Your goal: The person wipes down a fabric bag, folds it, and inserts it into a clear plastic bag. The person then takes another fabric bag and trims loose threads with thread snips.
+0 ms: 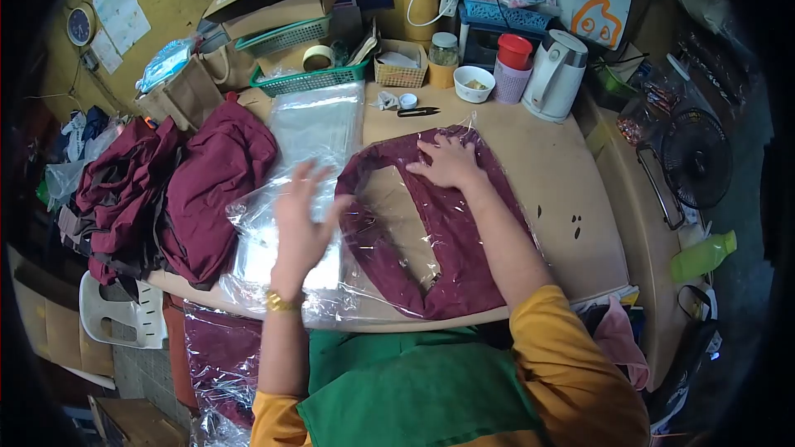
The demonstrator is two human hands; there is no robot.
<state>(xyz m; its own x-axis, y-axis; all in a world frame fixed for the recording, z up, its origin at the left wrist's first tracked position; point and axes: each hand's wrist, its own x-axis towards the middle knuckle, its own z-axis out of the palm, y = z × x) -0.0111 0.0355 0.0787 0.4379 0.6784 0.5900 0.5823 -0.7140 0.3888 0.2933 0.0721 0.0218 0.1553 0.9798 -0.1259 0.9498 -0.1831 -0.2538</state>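
Note:
A maroon fabric piece (474, 261), laid out in a long ring shape inside a clear plastic bag, lies flat on the table in front of me. My right hand (447, 161) rests on its far end with fingers spread. To the left, my left hand (302, 219) is raised over a stack of clear plastic bags (319, 120), its fingers apart and slightly blurred by motion. Crumpled clear plastic is around and beneath that hand. Farther left, maroon fabric items (217, 182) with dark edging are heaped on the table.
Black thread snips (419, 112) lie beyond the bagged piece. A white bowl (474, 84), a jar (443, 58), a red-lidded container (513, 62) and an electric kettle (555, 74) line the back. A green basket (310, 81) stands back left; a fan (697, 157) is at right.

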